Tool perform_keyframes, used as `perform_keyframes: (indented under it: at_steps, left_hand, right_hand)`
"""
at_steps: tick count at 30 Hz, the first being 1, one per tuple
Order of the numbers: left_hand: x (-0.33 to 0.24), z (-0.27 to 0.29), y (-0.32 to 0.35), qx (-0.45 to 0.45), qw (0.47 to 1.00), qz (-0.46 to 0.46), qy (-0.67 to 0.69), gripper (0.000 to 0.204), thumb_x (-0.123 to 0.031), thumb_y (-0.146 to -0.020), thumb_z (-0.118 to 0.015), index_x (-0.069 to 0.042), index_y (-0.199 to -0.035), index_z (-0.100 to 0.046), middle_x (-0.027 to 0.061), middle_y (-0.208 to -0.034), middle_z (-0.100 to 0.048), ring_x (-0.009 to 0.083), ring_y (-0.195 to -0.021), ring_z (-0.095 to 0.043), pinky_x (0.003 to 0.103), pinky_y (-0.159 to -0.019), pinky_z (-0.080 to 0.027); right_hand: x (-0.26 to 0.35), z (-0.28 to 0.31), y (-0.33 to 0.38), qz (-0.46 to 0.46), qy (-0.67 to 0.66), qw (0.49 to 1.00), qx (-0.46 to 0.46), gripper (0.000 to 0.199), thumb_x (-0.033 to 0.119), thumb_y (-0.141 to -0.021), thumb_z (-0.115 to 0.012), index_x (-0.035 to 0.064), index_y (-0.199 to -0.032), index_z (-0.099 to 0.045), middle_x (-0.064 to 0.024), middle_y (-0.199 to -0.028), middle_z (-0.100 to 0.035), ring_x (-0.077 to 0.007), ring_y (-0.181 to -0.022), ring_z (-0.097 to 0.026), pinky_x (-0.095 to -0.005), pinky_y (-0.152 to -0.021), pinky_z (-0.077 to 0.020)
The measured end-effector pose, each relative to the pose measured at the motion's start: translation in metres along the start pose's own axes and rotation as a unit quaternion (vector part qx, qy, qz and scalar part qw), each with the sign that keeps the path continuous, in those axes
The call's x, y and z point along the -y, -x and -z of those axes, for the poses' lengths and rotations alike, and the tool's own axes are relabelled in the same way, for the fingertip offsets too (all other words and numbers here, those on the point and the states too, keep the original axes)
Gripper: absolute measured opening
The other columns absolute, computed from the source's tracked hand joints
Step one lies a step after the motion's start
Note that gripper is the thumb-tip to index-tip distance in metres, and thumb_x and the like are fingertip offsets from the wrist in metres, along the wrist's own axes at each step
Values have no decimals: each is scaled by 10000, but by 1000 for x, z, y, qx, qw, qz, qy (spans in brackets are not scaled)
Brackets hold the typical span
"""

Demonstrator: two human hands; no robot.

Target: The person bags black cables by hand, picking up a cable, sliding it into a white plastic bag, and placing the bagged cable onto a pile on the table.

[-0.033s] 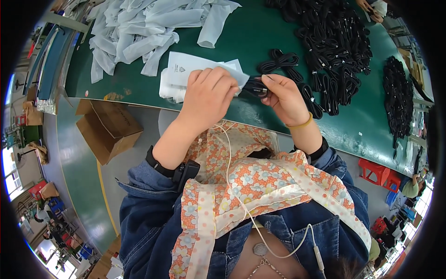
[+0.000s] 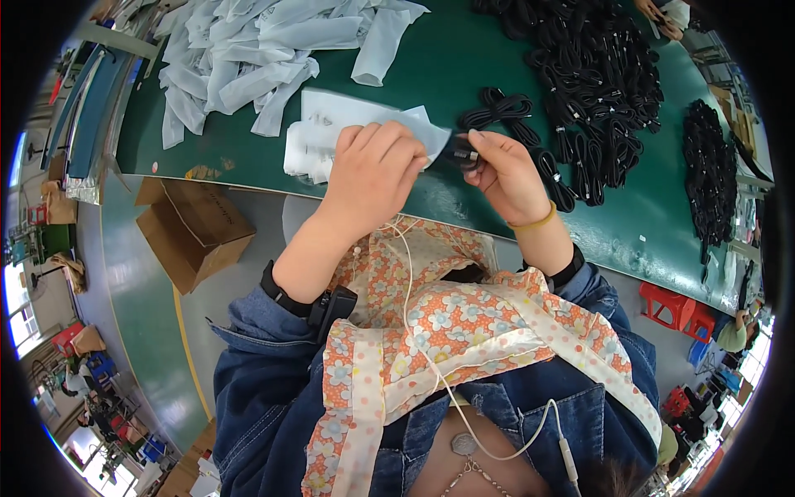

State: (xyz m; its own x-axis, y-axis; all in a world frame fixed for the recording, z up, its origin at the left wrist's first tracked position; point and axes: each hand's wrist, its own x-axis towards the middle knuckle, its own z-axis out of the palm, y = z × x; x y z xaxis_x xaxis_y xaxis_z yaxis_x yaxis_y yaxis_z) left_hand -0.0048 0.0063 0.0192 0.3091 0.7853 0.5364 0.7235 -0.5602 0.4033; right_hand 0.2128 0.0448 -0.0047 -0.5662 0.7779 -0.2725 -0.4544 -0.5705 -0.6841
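Note:
A coiled black cable [image 2: 461, 152] is pinched between the thumb and fingers of my right hand [image 2: 512, 176], at the near edge of the table. Its left end meets the mouth of a frosted plastic bag [image 2: 431, 130]. My left hand [image 2: 373, 166] is closed on that bag, palm down, hiding part of it. How far the cable reaches inside the bag, I cannot tell. Under and beside my left hand lies a small stack of flat white bags [image 2: 305, 149]. Just beyond my right hand rests another bundled black cable [image 2: 501, 106].
Filled frosted bags [image 2: 248, 62] are heaped at the far left of the green table [image 2: 439, 62]. A big pile of black cables [image 2: 588, 74] covers the right side, with another cable heap [image 2: 708, 178] farther right. An open cardboard box [image 2: 195, 232] stands left below the table. Another person's hand [image 2: 662, 21] shows far right.
The bag in my left hand has shifted slightly right and is blurred by motion. Less of the cable shows between my hands. My arms have stayed in place.

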Motion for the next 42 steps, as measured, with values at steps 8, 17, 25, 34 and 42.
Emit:
perform_keyframes:
  at_steps: [8, 17, 25, 34, 42]
  left_hand:
    - [-10, 9, -8, -7, 968, 71, 239, 95, -120, -851, -618, -76, -875, -537, 24, -871, -522, 170, -779, -505, 298, -739, -366]
    - [-18, 20, -7, 24, 762, 229, 605, 153, -179, -978, -513, -37, -923, -503, -12, -898, -462, 64, -749, -412, 204, -684, -361]
    - [-5, 39, -22, 56, 805, 262, 530, 157, -164, -984, -462, -19, -979, -519, 64, -895, -541, 112, -749, -533, 219, -640, -423]
    - [93, 36, -31, -211, 894, 235, 317, 157, -160, -915, -591, -3, -912, -588, 48, -804, -603, 133, -747, -576, 270, -690, -466]
    - [47, -55, 37, 48, 988, 138, -54, 116, -171, -769, -702, -95, -828, -638, 52, -862, -597, 267, -822, -591, 381, -737, -441]
  right_hand:
    - [-6, -44, 10, 214, 219, 952, -22, 150, 35, -859, -639, -17, -999, -631, -49, -859, -636, -165, -735, -599, -287, -639, -478]
    - [21, -49, 29, 458, 676, 576, 30, 266, -39, -660, -732, 25, -897, -629, -99, -843, -611, -266, -720, -580, -336, -626, -451]
    - [45, -43, 47, 462, 540, 700, 74, 250, -14, -705, -712, 22, -943, -644, -109, -823, -590, -280, -727, -576, -324, -658, -471]
    - [9, 39, 46, 190, 817, 524, -147, 369, 40, -778, -648, 43, -1143, -593, -134, -1002, -592, -331, -907, -562, -381, -799, -473]
    - [-12, 30, 44, 156, 815, 546, -114, 423, 41, -765, -649, 56, -1180, -572, -130, -1051, -569, -317, -951, -538, -397, -836, -460]
